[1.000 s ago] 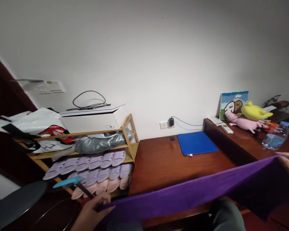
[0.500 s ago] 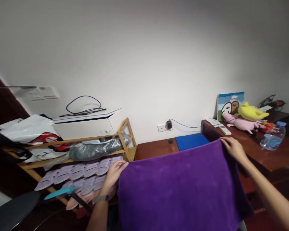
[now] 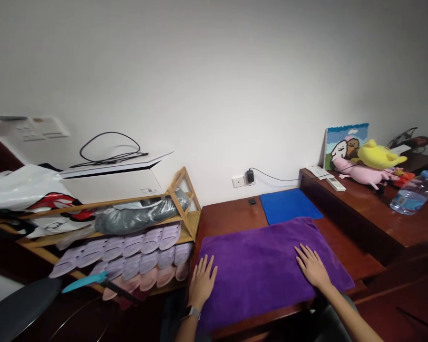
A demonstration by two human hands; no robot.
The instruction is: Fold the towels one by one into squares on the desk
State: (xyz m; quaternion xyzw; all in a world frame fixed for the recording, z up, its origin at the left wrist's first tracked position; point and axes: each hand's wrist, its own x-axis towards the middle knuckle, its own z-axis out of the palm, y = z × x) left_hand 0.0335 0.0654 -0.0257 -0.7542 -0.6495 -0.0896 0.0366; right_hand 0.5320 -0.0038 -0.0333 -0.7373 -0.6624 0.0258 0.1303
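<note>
Purple rectangular plush cloth [image 3: 257, 270], lower centre of frame: left hand [image 3: 202, 281], right hand [image 3: 312, 267] spread on it, apparently to flatten it.

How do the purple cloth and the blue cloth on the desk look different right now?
The purple cloth covers more of the desk than the blue cloth. The purple cloth lies nearer the person; the blue cloth lies back toward the wall. The purple cloth has the right hand on it and the left hand at its left edge; neither touches the blue cloth. Both lie flat.
</note>
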